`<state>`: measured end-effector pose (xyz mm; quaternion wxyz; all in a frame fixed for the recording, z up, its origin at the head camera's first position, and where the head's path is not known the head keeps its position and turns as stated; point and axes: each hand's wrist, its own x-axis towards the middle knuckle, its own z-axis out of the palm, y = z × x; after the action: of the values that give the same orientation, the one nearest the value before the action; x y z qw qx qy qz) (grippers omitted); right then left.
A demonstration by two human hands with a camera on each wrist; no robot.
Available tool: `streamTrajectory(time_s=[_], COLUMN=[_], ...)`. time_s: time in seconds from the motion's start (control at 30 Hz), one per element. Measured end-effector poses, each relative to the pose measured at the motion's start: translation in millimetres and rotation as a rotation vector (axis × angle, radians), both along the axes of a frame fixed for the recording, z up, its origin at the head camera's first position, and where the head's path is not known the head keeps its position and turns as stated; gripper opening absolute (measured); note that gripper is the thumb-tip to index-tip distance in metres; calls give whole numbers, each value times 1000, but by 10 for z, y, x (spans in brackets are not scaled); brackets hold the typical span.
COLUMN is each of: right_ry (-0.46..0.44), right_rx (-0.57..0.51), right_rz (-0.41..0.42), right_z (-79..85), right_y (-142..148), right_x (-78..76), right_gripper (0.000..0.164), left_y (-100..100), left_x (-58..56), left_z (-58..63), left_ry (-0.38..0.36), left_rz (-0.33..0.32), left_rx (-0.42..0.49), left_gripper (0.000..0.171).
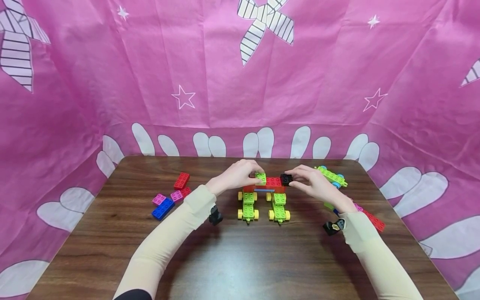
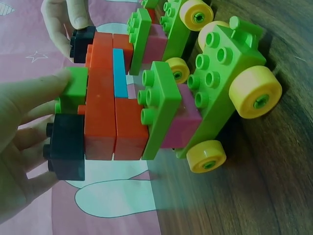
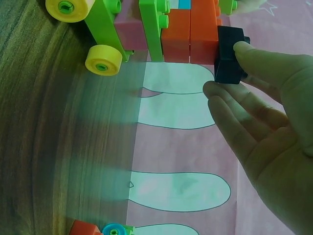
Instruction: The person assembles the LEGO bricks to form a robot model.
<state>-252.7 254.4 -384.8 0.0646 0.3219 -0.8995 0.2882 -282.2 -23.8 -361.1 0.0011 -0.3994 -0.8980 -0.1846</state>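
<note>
Two green wheeled bases (image 1: 248, 208) with yellow wheels stand side by side, bridged by stacked red bricks (image 1: 273, 182). A pink brick (image 2: 183, 117) sits between base and green plate in the left wrist view, and a thin blue piece (image 2: 120, 73) lies along the red layers. My left hand (image 1: 240, 176) pinches a small green brick (image 2: 76, 87) on the top red layer. Beside it, a black brick (image 2: 68, 147) tops the left end, near my fingers. At the right end, my right hand (image 1: 313, 183) pinches another black brick (image 3: 229, 56) by thumb and fingers.
Left on the wooden table (image 1: 232, 266) lie a red brick (image 1: 181, 181), a blue brick (image 1: 163, 208) and pink bricks. To the right are a green base with blue wheels (image 1: 330, 176) and a red brick (image 1: 375, 221), partly behind the right arm.
</note>
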Motion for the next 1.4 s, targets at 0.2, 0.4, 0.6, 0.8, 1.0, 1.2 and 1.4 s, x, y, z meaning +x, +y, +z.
streamTrajectory(time_s=[0.2,0.4,0.6,0.8,1.0,1.2,1.4], right_ry=[1,-1,0,5,2,-3,-3], right_rx=[-20,-19,-19,-21,-15,-21,-24], right_rz=[11,16,12,18,13,14,16], right_z=[-10,-20,-20,-24,-23,-18,-10], right_y=[4,11,10,8,10,8,5], right_x=[-13,-19,-18,-28,-27,-24,-20], right_gripper=[33,33,34,33,34,34,34], left_y=[12,11,9,13,27,27,12], left_x=[4,9,1,5,18,16,15], left_z=[8,7,-9,-6,-8,-29,-33], left_ry=[-6,3,23,33,54,69,81], left_rz=[-14,-31,-40,-39,-52,-57,-64], left_rx=[-15,-15,-26,-31,-57,-31,-3], left_gripper=[32,32,32,32,35,34,33])
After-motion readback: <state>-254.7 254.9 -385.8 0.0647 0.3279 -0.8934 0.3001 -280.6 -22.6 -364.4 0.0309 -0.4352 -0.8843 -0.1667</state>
